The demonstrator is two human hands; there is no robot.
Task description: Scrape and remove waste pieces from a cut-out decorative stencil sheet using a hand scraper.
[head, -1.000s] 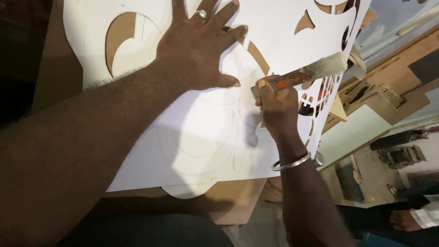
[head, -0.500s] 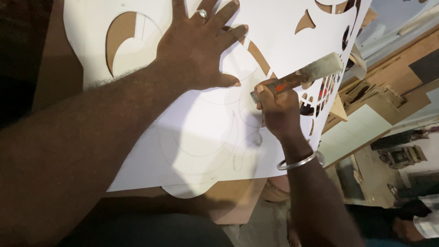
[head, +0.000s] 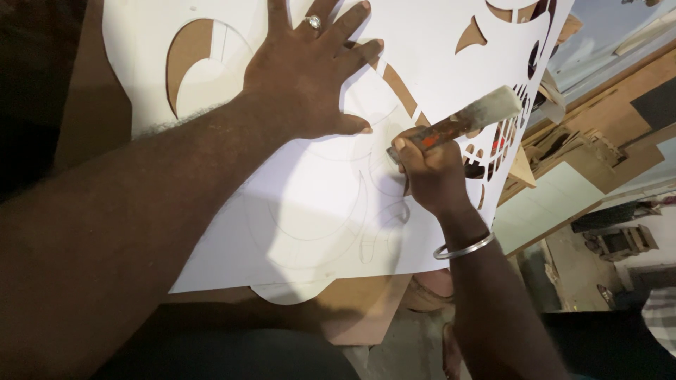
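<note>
1. The left hand [head: 310, 77] is laid flat on the white sheet [head: 317, 204], with the fingers spread wide and the palm pressed down; a ring [head: 313, 22] is worn on one finger.

2. The right hand [head: 431, 172] is closed in a fist around the handle of a cutting tool [head: 465, 121], whose working end is pressed to the sheet just beside the left thumb. The tip itself is hidden by the fist, so the exact point of contact cannot be told. A metal bangle [head: 465, 247] is worn on the right wrist.

3. The sheet is spread over a brown board [head: 352, 309], which shows through the shapes already cut out. Faint curved lines are drawn on the part between the two hands, and a band of small openings [head: 493, 151] is seen along the right edge.

4. A slip is judged the chief risk: the tool is worked close to the left thumb, and a sudden release through the sheet could carry the edge into it.

5. A wandering cut is also possible, since the drawn lines are pale and partly shaded by the arm.

6. Narrow bridges between the cut-outs could be torn if the sheet is dragged or lifted under the tool.
</note>
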